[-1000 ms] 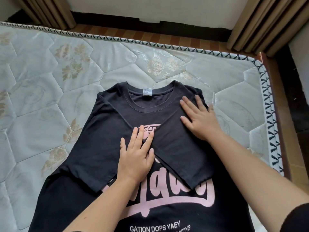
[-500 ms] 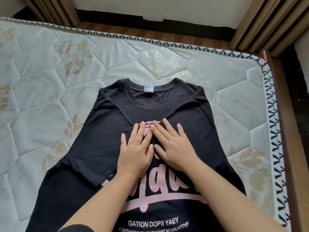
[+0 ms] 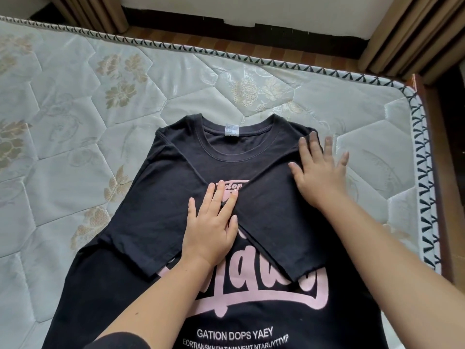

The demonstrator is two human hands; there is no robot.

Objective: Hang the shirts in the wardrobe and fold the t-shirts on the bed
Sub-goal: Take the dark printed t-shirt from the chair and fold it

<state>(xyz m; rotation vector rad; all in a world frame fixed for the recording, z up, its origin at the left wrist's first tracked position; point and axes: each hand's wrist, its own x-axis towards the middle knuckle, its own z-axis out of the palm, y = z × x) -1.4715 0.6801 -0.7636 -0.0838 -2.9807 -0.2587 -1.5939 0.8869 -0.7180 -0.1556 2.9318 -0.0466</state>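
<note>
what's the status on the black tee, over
Left hand flat on chest where folded-in sleeves meet; right hand flat on right-side fold. Black t-shirt face up on mattress, lower part flat. Nothing seen in the way.

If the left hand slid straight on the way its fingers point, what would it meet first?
Probably the collar of the t-shirt, just ahead; the left hand lies flat on the cloth, nothing else between.

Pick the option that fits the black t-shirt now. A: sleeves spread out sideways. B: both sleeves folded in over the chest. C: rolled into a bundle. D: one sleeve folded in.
B: both sleeves of the black t-shirt meet over its pink print, under the flat left hand and right hand.
</note>
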